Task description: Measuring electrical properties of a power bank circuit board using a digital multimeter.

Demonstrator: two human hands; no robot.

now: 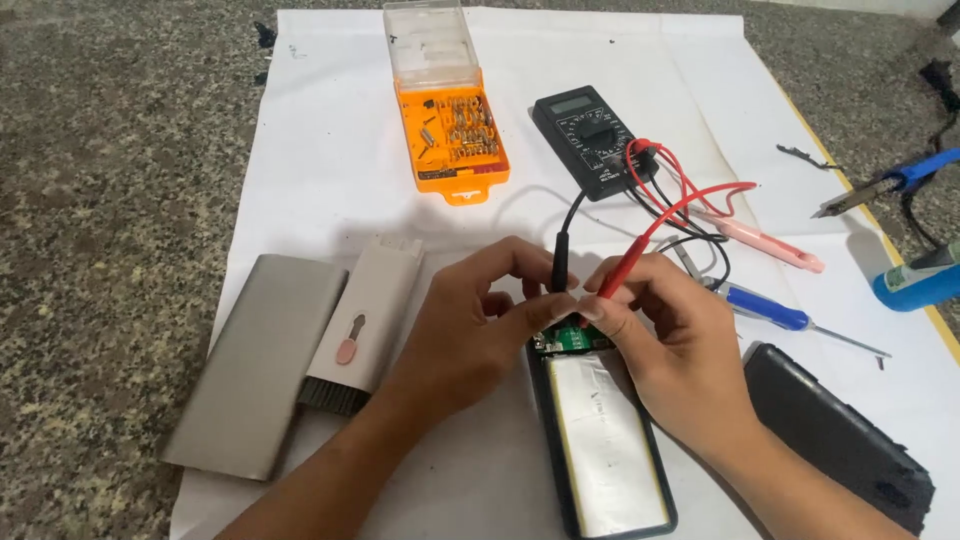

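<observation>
My left hand [470, 320] pinches a black test probe [560, 262] and my right hand [665, 345] pinches a red test probe [625, 270]. Both tips press down on a small green circuit board [568, 338] at the top end of an opened power bank [600, 440], whose flat silver battery cell sits in a black frame. The probe leads run up to a black multimeter [592, 140] lying on the white paper sheet [330, 150].
A grey metal shell [250, 365] and a beige cleaning brush tool [365, 320] lie at the left. An open orange screwdriver-bit case [450, 125] sits at the back. A pink tool [770, 245], a blue screwdriver [770, 312], a black cover [840, 435] and a soldering iron [880, 188] are at the right.
</observation>
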